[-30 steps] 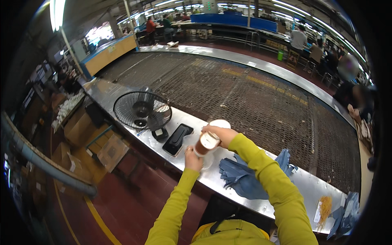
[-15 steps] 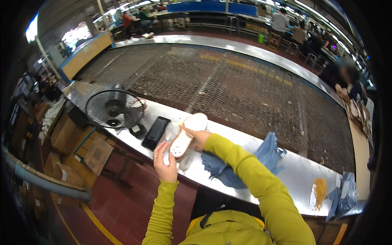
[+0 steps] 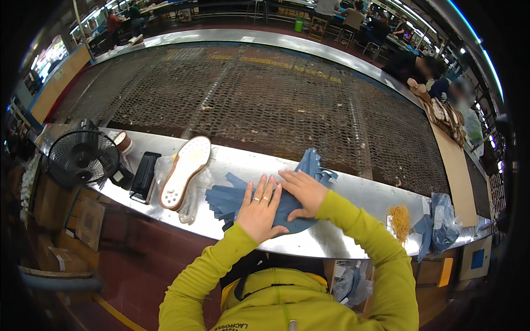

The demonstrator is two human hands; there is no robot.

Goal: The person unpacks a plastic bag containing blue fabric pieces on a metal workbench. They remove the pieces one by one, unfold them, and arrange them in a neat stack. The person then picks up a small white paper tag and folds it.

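A stack of dark blue fabric pieces [image 3: 259, 199], cut into pointed, fanned shapes, lies on the near middle of the long metal surface [image 3: 353, 190]. To its left rest a white shoe sole [image 3: 185, 171], a black pouch [image 3: 144, 176] and a small black fan [image 3: 83, 158]. Beyond runs a wide mesh conveyor [image 3: 265, 94] in a factory hall. The left hand [image 3: 259, 209] and right hand [image 3: 303, 191] press flat on the fabric, fingers spread, side by side, gripping nothing.
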